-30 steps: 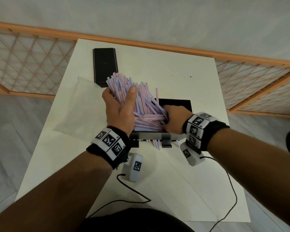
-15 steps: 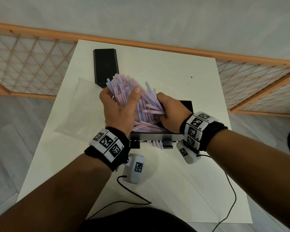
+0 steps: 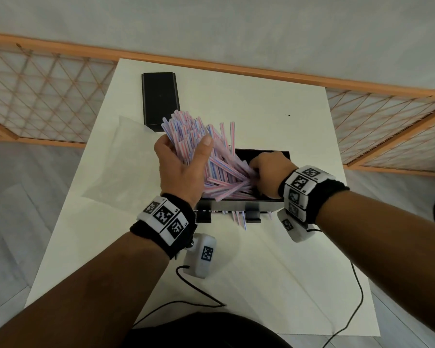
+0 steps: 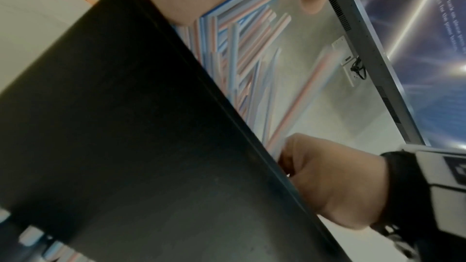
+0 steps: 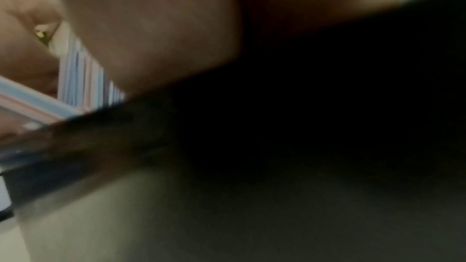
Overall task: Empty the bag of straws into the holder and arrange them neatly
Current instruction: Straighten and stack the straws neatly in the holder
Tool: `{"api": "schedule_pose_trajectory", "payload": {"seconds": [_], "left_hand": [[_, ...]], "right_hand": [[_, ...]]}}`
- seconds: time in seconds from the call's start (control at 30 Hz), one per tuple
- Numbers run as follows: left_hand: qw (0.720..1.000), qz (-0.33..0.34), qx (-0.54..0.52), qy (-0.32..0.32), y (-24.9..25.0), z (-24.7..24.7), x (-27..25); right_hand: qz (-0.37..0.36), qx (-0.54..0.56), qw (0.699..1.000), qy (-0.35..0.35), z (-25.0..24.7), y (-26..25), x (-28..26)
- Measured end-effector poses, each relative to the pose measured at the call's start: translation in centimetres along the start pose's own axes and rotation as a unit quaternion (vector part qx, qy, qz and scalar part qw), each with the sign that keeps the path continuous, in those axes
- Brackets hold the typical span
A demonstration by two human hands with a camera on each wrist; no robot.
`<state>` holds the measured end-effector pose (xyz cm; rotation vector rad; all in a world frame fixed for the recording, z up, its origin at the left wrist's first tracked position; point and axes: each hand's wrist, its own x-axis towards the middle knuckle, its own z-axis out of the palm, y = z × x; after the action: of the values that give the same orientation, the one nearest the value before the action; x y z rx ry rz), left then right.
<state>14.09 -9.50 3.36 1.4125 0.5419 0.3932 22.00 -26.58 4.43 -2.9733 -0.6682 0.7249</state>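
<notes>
Pink, blue and white striped straws [image 3: 186, 131] stand in a loose slanted bunch in the open black holder [image 3: 236, 205] at the middle of the white table. My left hand [image 3: 183, 146] grips the bunch's upper part, thumb on the near side. My right hand [image 3: 259, 168] is down inside the holder's right half, fingers curled round the straws' lower ends. In the left wrist view the holder wall [image 4: 126, 127] fills the left, with straws [image 4: 239, 47] and the right hand [image 4: 327, 176] above it. The right wrist view is blurred and dark, with a few straws [image 5: 83, 79] showing.
The empty clear bag [image 3: 118, 159] lies flat on the table [image 3: 261, 285] left of the holder. A black lid [image 3: 160, 96] lies at the far left of the table. A few straws [image 3: 239, 219] poke out under the holder's front. Cables trail near the front edge.
The right hand rose along the bunch's side, then dropped back to the lower ends in the holder. The straws now fan out wider to the right. The left hand keeps its hold.
</notes>
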Motion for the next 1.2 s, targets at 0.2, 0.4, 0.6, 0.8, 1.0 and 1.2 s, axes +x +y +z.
{"api": "schedule_pose_trajectory", "payload": {"seconds": [0.2,0.4,0.6,0.8,1.0,1.2], "left_hand": [[1.000,-0.005,-0.018,0.005,0.1,-0.1,0.1],[0.999,-0.011,-0.043,0.005,0.3,-0.1,0.2],[0.999,-0.026,-0.043,0.000,0.3,-0.2,0.2],[0.999,-0.020,-0.025,0.000,0.0,-0.1,0.2],[1.000,-0.017,-0.020,-0.004,-0.4,-0.3,0.4],[1.000,-0.001,-0.020,0.000,-0.5,-0.2,0.4]], "right_hand": [[-0.081,0.056,0.989,0.114,-2.3,-0.8,-1.0],[-0.122,0.030,0.977,0.171,-3.4,-1.6,-1.3],[-0.075,0.079,0.986,0.123,-1.7,-0.3,-1.2],[-0.033,0.044,0.997,-0.060,-0.2,0.2,-3.1],[-0.054,0.121,0.986,-0.099,1.2,0.1,-2.9],[-0.100,0.151,0.978,-0.102,2.5,-0.6,-2.4]]}}
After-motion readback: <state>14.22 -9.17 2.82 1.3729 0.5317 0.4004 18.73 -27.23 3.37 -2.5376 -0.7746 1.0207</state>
